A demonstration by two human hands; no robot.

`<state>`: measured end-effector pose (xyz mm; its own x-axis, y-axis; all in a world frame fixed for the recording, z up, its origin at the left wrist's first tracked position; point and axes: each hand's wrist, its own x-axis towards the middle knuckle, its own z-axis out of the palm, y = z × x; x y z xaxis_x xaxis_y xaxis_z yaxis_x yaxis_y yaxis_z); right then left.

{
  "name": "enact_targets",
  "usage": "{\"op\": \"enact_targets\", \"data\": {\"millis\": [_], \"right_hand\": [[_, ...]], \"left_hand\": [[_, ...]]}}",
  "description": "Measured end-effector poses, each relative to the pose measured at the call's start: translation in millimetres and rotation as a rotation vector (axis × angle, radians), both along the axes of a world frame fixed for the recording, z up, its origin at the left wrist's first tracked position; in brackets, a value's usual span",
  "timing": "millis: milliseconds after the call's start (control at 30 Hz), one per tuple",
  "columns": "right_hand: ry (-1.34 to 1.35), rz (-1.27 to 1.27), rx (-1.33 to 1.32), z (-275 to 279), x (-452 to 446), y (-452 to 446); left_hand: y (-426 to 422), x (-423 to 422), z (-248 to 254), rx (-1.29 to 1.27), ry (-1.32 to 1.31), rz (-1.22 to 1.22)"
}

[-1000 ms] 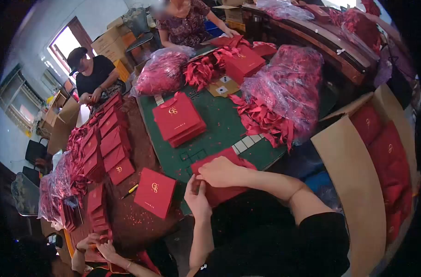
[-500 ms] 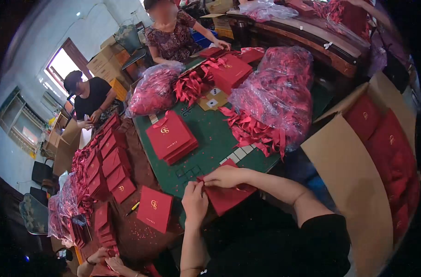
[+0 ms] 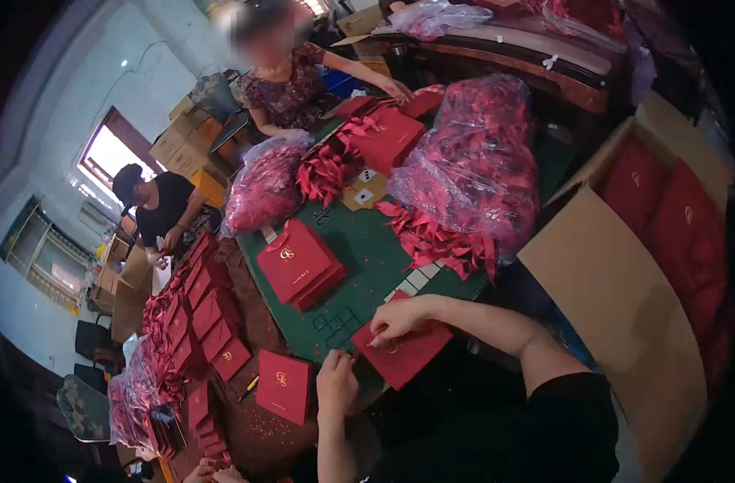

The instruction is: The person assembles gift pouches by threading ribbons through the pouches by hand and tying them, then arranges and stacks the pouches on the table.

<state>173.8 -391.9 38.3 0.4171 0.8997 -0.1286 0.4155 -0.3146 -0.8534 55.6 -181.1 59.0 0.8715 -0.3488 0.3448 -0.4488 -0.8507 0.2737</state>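
Note:
A red bag with a gold logo (image 3: pixel 412 354) lies at the near edge of the green table, in front of me. My right hand (image 3: pixel 398 319) is over its upper left part, fingers closed together; what they hold, if anything, is too small to make out. Just left of the bag, apart from my right hand, is my left hand (image 3: pixel 337 378), its fingers curled in at the bag's left corner. Whether anything is between them is hidden. A stack of red bags (image 3: pixel 299 264) sits further back on the green table (image 3: pixel 303 331).
Plastic sacks of red ribbons (image 3: pixel 476 161) stand behind. An open carton (image 3: pixel 609 282) of red bags is at right. Rows of bags (image 3: pixel 210 306), a single bag (image 3: pixel 283 386) and a yellow pen (image 3: pixel 249 387) lie left. Two people sit beyond; another person's hands (image 3: pixel 214 472) show bottom left.
My hands, earlier together at the bag's upper left edge, have moved apart. My right hand has lifted over the bag, whose logo now shows. The view has shifted.

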Motion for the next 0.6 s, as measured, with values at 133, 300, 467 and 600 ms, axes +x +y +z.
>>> {"op": "enact_targets", "data": {"millis": [133, 300, 467, 600], "right_hand": [[0.223, -0.013, 0.084, -3.7, -0.1, -0.1], [-0.043, -0.063, -0.047, 14.2, -12.7, 2.3], [-0.134, -0.106, -0.047, 8.6, -16.7, 2.7], [-0.316, -0.16, -0.098, 1.3, -17.4, 5.3]], "left_hand": [[22.1, -27.1, 11.7, 0.174, -0.037, 0.182], [11.0, -32.3, 5.3, 0.235, -0.171, 0.321], [-44.6, -41.1, 0.7, -0.181, -0.068, 0.257], [-61.3, -41.1, -31.2, 0.073, 0.048, 0.23]]}}
